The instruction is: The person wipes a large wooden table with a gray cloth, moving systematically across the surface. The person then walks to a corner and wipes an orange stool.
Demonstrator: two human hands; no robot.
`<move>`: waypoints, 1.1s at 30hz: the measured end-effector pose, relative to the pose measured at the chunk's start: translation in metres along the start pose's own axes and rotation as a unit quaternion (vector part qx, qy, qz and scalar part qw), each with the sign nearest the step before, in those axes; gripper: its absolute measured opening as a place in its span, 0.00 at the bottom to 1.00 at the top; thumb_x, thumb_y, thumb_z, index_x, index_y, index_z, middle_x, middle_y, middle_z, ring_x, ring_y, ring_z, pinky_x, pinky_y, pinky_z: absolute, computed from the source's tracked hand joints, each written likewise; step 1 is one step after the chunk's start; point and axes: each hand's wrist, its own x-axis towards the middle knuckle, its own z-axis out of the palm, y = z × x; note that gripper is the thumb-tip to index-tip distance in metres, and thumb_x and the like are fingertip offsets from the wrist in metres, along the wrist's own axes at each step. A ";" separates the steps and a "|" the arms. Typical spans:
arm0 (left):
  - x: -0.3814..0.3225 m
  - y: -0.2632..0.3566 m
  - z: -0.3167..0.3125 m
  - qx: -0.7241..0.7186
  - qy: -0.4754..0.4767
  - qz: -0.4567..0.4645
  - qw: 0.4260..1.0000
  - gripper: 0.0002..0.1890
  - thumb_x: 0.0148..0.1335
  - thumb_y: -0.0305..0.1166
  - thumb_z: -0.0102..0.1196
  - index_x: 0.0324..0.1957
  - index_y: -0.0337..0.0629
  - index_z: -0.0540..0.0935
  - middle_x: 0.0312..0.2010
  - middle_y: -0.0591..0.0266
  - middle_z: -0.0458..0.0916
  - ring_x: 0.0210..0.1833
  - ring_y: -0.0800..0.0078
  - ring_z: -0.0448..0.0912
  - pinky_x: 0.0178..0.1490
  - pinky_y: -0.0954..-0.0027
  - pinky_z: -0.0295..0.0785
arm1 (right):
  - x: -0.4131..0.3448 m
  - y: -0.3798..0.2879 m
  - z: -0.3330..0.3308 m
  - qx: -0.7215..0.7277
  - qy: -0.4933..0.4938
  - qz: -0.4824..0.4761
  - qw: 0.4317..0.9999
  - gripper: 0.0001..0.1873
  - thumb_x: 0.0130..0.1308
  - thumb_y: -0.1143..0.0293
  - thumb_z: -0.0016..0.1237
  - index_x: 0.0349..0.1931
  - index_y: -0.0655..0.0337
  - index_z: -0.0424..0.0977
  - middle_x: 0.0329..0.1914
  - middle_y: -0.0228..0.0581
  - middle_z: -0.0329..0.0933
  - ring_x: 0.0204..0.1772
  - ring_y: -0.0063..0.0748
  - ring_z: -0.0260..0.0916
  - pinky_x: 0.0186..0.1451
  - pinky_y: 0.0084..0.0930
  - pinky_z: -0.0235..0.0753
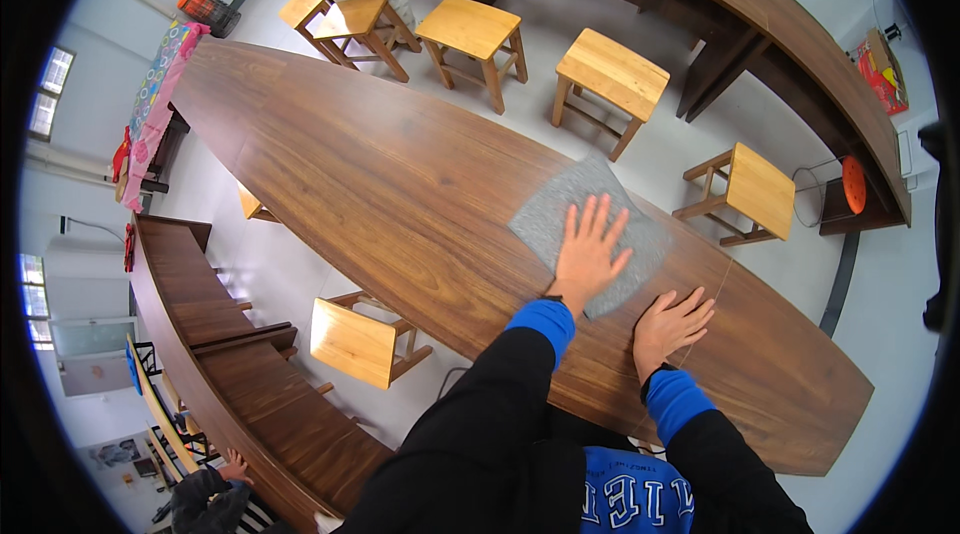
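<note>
A grey cloth point(540, 211) lies spread flat near the far edge of a long brown wood-grain table point(375, 181). On top of the cloth rests my left hand point(589, 252), palm down with its fingers apart. My right hand point(671, 331) lies palm down on the bare tabletop, to the right of the cloth and not touching it, its fingers spread near a thin seam in the table. Neither hand grips anything.
Wooden stools point(611, 72) stand along the table's far side, and another stool point(356, 339) on the near side. Dark wooden desks point(255, 369) run along both sides. Another person's hand point(236, 466) touches the lower-left desk. A red round stool point(853, 185) is at right.
</note>
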 end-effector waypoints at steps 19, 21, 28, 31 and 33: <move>0.074 -0.199 -0.053 0.050 0.028 -0.105 0.993 0.31 0.74 0.57 0.44 0.73 0.56 0.70 0.77 0.52 0.58 0.81 0.51 0.50 0.82 0.43 0.36 | -0.001 0.005 0.003 -0.021 0.032 -0.011 0.999 0.32 0.79 0.53 0.37 0.78 0.56 0.54 0.83 0.53 0.48 0.85 0.53 0.41 0.82 0.57 0.44; 0.067 -0.245 -0.067 0.054 0.056 -0.108 0.991 0.31 0.73 0.58 0.44 0.73 0.58 0.69 0.78 0.52 0.58 0.81 0.51 0.50 0.82 0.44 0.37 | -0.001 0.002 0.006 -0.014 0.048 -0.016 0.999 0.31 0.79 0.54 0.38 0.77 0.57 0.56 0.82 0.54 0.50 0.84 0.54 0.43 0.82 0.57 0.46; 0.000 -0.339 -0.097 0.091 0.112 -0.196 0.970 0.33 0.73 0.58 0.45 0.76 0.60 0.65 0.78 0.50 0.57 0.81 0.50 0.50 0.82 0.44 0.40 | 0.004 0.020 0.017 -0.042 0.083 -0.034 0.995 0.30 0.79 0.52 0.39 0.75 0.56 0.60 0.79 0.56 0.57 0.81 0.55 0.52 0.79 0.56 0.53; -0.055 -0.377 -0.115 0.104 0.119 -0.232 0.960 0.34 0.73 0.57 0.46 0.76 0.58 0.65 0.78 0.49 0.57 0.81 0.48 0.51 0.81 0.43 0.41 | 0.005 0.018 0.016 -0.031 0.085 -0.038 0.995 0.29 0.79 0.53 0.39 0.74 0.57 0.63 0.78 0.56 0.59 0.79 0.56 0.55 0.78 0.54 0.55; -0.087 -0.394 -0.126 0.105 0.129 -0.254 0.953 0.34 0.72 0.56 0.48 0.76 0.58 0.65 0.78 0.47 0.57 0.80 0.46 0.52 0.81 0.42 0.42 | 0.002 0.019 0.037 -0.070 0.166 -0.017 0.984 0.27 0.77 0.51 0.43 0.69 0.56 0.69 0.73 0.56 0.66 0.74 0.57 0.64 0.70 0.52 0.68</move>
